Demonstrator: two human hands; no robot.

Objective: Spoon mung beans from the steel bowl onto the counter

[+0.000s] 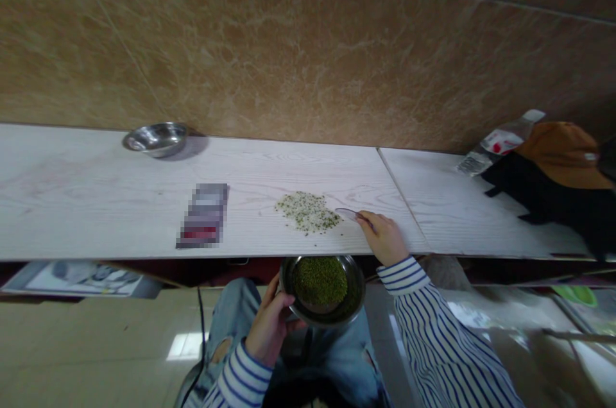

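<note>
My left hand [272, 321] grips the rim of a metal bowl [355, 305] just below the table's front edge, over my lap. Green beans, likely mung beans [321, 281], fill much of its bottom. Above the tabletop, my right hand [384, 238] is closed on a spoon [347, 213]. The spoon's tip lies at the right side of a loose spread of white grains mixed with green beans [308, 210] on the white table. Some stray beans are scattered around the spread.
An empty-looking metal bowl [158, 140] stands back left by the wall. A blurred-out flat rectangular object [205, 215] lies left of the grains. At the right are a plastic bottle [500, 142], an orange-brown cap [565, 151] and black cloth [543, 199]. The white table [86, 203] meets a brown tiled wall.
</note>
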